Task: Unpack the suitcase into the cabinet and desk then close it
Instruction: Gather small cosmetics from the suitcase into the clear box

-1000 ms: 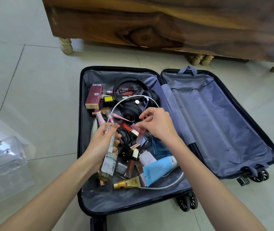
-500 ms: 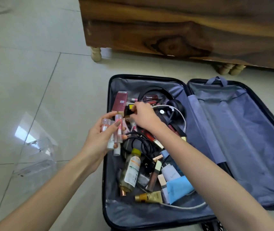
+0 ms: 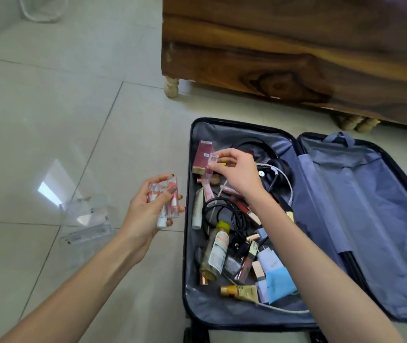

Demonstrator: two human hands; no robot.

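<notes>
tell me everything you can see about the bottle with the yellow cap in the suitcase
The bottle is clear plastic by the look, with a yellow cap and a white label marked in orange, and seems to hold pale yellowish liquid. It lies on its side in the left half of the open suitcase, cap pointing away from the person. A coiled black cable lies by its cap, seemingly touching. The left hand and right hand are both off it.
</notes>
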